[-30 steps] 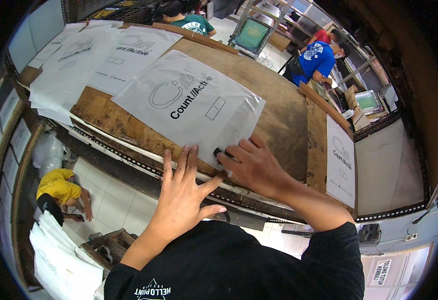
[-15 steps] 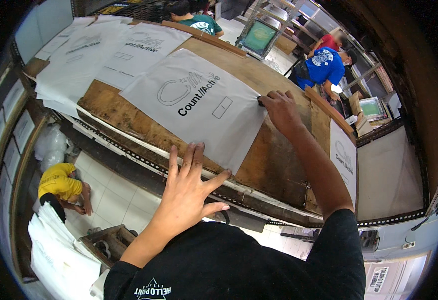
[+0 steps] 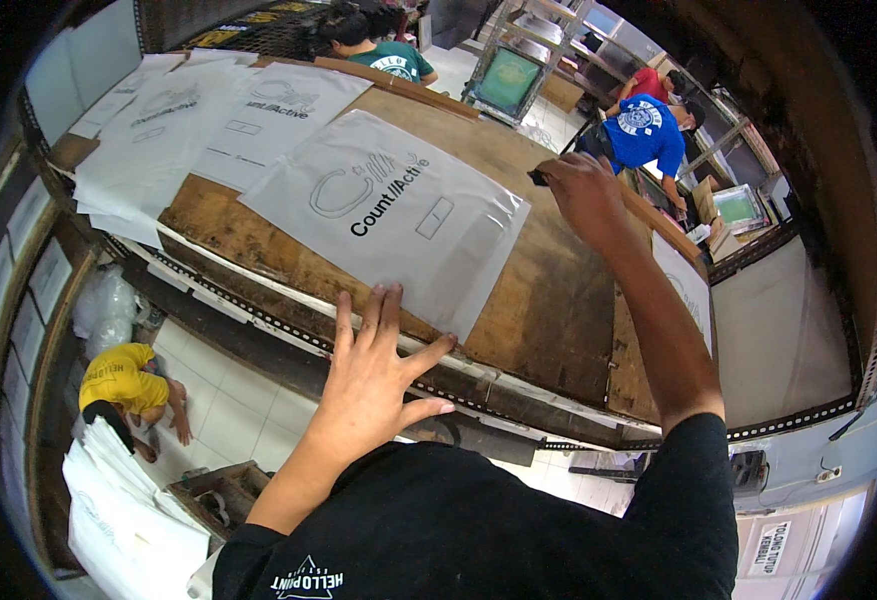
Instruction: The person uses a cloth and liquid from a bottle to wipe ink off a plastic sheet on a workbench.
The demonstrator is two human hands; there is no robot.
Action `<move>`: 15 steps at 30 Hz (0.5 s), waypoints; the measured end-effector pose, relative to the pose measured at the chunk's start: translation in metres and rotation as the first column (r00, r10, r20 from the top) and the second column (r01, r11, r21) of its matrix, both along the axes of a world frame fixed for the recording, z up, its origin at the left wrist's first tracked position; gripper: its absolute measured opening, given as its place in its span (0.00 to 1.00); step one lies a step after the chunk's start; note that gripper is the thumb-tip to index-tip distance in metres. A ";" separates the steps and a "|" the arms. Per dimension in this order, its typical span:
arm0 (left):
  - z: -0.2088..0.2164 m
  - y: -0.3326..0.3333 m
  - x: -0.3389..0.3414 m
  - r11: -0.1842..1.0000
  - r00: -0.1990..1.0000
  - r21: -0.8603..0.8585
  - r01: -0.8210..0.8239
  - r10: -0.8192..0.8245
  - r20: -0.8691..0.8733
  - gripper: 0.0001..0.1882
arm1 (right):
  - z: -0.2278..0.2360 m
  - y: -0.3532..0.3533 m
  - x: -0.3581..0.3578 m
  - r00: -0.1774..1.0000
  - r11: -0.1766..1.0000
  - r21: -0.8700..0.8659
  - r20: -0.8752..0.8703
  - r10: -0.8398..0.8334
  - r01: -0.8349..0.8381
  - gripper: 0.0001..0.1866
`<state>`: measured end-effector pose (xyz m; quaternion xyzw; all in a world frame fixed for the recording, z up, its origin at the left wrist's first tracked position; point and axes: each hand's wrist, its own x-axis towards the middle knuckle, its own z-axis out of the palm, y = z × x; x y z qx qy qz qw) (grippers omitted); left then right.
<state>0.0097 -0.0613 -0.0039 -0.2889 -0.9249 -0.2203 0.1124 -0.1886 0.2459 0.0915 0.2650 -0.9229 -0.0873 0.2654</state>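
A whitish translucent sheet point(image 3: 448, 262) with black lettering and outline drawings lies on the worn wooden table point(image 3: 548, 310) before me. My left hand point(image 3: 363, 385) has its fingers spread, the fingertips at the sheet's near edge. My right hand point(image 3: 588, 200) is closed around a small black object point(image 3: 537, 178) whose kind I cannot make out. That hand is beyond the sheet's right edge, apart from it. Glossy ripples show near the sheet's right corner. Similar printed sheets point(image 3: 283, 120) overlap one another at the table's left end.
Another printed sheet point(image 3: 680, 285) lies at the table's right end, partly behind my forearm. Wooden strips point(image 3: 398, 85) edge the far side. A person in yellow point(image 3: 123, 380) crouches on the floor at left; people in green point(image 3: 388, 62), blue point(image 3: 648, 130) and red are beyond the table.
My right hand has come off the sheet's right edge and moved to the right with the black object. My left hand stays spread at the near edge.
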 end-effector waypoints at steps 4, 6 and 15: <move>-0.002 0.003 0.000 1.000 1.000 -0.005 0.024 -0.024 -0.010 0.38 | 0.004 0.004 0.055 0.973 0.898 -0.438 0.192 0.129 -0.032 0.11; -0.002 0.003 0.001 0.999 1.000 -0.024 0.023 -0.024 -0.012 0.38 | -0.003 0.006 0.085 0.910 0.684 -0.706 0.384 0.156 0.181 0.11; -0.006 0.008 -0.002 0.988 1.000 -0.151 -0.005 0.001 -0.031 0.46 | -0.044 0.005 0.144 0.544 -0.377 -0.756 -0.033 0.838 0.535 0.18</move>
